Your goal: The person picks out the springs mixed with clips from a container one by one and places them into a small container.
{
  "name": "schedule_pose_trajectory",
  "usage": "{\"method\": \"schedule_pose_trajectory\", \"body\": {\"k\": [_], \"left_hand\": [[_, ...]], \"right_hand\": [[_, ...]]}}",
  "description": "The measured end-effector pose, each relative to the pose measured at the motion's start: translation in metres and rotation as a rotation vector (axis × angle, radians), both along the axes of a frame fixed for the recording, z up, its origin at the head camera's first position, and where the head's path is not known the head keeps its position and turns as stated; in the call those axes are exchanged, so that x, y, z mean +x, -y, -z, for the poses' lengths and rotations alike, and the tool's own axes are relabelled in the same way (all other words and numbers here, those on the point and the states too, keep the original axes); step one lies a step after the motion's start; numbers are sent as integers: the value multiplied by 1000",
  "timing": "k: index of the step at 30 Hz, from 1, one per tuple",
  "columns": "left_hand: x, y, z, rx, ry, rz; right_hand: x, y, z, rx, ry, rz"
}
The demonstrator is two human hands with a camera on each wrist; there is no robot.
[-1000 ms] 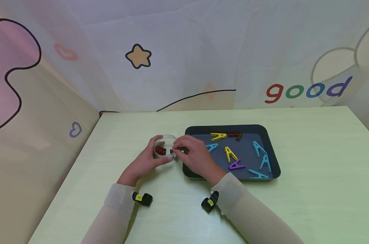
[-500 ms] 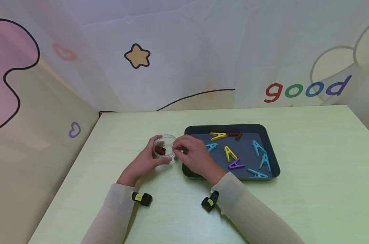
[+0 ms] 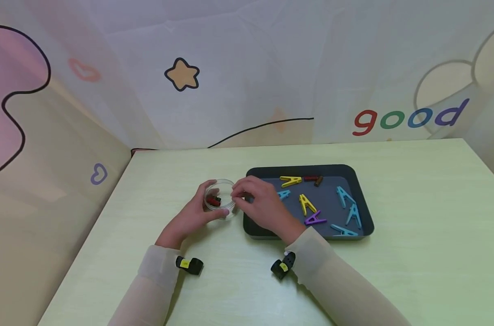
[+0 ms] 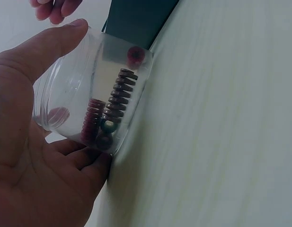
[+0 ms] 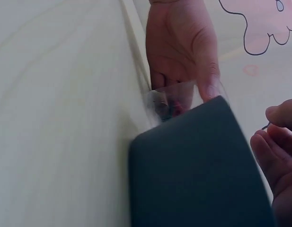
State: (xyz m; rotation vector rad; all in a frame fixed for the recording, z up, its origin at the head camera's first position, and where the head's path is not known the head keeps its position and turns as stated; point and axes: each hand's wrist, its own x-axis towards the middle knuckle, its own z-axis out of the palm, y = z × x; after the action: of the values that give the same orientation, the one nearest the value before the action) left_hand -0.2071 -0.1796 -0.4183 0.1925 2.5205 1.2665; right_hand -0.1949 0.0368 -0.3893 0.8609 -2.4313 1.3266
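Note:
My left hand (image 3: 187, 217) grips a clear plastic jar (image 3: 226, 186) just above the table, thumb along the near side, mouth tilted toward the right hand. Inside, as the left wrist view shows, a dark brown coil spring (image 4: 119, 97) lies beside a red coil spring (image 4: 92, 120). Another red spring (image 4: 136, 56) appears end-on near the jar's base, and a small shiny round piece (image 4: 108, 125) sits by the brown one. My right hand (image 3: 259, 201) hovers at the jar's right rim, fingers bent and thumb slightly apart, with nothing visible between them.
A dark grey tray (image 3: 363, 217) stands right of the jar, partly under the right hand. It holds yellow clothes pegs (image 3: 306, 204), several blue pegs (image 3: 345, 197), a purple peg (image 3: 314, 218), a red spring (image 3: 311, 178) and a brown spring (image 3: 318, 181). A printed cloth backs the table.
A small dark piece at the right fingertips, over the jar mouth one second ago, no longer shows there. The right hand has shifted slightly up and right; the left keeps holding the jar.

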Motion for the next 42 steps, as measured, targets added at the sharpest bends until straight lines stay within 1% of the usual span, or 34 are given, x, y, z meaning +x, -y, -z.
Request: {"method": "schedule_pose_trajectory", "body": {"k": [9,12,16,19,29,32,36,39,42], "left_hand": [[-1,0,0,-12,12,-10],[-1,0,0,-7,9,-4],[-1,0,0,-10,3,-1],[-1,0,0,-18,8,-4],[-2,1,3,-22,16,-12],[-1,1,2,-18,12,-10],[8,-6,-18,3,15,16],[14,-11,-33,2,26,26],[14,-11,-33,-4,30,23]], "right_hand": [[-2,-7,-8,-33,51,0],[-4,-10,-9,-39,46,7],[-8,-15,-11,-27,40,38],[-10,-20,-13,-26,65,55],[-13,-31,-19,-70,141,76],[-15,-33,-20,-83,164,86],[-15,-38,-22,-88,171,113],[-15,-41,-23,-76,177,138],[-16,-45,-24,-66,187,154]]}}
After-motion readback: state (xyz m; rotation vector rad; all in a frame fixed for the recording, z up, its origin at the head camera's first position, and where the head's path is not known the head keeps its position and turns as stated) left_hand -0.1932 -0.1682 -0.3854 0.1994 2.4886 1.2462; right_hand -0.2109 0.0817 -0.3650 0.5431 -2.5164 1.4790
